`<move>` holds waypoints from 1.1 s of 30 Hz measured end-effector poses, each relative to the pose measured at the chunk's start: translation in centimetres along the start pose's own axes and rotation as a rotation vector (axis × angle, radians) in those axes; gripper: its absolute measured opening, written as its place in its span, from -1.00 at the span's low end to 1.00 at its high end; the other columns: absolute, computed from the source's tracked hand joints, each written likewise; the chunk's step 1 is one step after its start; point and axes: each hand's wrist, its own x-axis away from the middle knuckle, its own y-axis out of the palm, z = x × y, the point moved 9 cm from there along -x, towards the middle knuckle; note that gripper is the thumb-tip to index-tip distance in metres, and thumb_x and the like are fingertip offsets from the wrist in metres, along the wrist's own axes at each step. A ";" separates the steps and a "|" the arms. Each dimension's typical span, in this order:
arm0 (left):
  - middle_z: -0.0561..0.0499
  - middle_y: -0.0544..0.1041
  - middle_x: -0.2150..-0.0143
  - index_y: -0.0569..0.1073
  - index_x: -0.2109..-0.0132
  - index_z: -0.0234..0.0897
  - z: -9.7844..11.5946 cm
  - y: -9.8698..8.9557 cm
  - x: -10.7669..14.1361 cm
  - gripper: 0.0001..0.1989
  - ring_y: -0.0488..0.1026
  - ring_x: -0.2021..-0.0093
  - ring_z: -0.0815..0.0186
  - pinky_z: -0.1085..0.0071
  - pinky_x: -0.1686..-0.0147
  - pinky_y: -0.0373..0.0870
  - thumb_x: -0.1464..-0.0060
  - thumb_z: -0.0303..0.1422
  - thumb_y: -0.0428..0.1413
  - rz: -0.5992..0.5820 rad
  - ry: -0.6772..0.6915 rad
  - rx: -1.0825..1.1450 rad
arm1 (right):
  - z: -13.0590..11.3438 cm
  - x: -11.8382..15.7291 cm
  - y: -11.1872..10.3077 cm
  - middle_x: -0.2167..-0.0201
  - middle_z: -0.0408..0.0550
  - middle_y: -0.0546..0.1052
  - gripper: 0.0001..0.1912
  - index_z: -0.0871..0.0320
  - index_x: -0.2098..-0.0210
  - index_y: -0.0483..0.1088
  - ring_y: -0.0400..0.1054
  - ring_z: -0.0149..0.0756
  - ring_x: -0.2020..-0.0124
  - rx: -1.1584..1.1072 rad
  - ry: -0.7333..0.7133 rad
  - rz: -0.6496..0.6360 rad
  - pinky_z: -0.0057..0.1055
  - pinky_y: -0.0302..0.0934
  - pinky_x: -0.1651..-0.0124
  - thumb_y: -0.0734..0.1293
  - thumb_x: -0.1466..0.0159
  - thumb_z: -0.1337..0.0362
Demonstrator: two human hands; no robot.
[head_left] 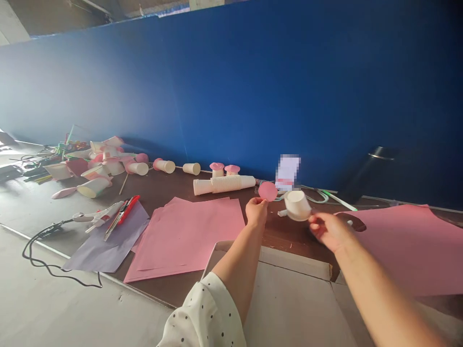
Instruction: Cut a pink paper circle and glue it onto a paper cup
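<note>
My left hand (256, 210) pinches the lower edge of a pink paper circle (268, 191) and holds it up over the dark table. To its right, my right hand (327, 227) has its fingers closed at the rim of a white paper cup (297, 205), which is tilted with its base up and slightly blurred. The paper circle and the cup are apart. Just behind and left of my left hand lies a long stack of nested paper cups (227, 184). A small white piece (282, 213) lies between my hands, close to the cup.
Pink paper sheets (195, 231) and a purple sheet (108, 246) lie left, with a glue gun (97, 215) and red utility knife (122, 214). More pink paper (408, 246) lies right. Several cups with pink paper (104, 166) crowd the far left. A blue partition (231, 96) stands behind.
</note>
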 end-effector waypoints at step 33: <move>-0.07 0.54 0.48 0.53 0.32 -0.27 -1.9 0.2 -1.5 -0.85 0.46 0.50 0.28 0.43 0.49 0.33 -0.01 -0.27 0.17 -0.037 0.024 -0.324 | -0.1 -3.9 3.9 0.16 -0.07 0.61 -0.72 0.04 0.22 0.59 0.43 -0.07 0.05 0.899 -0.309 -0.165 -0.18 0.21 -0.07 0.40 -0.07 0.15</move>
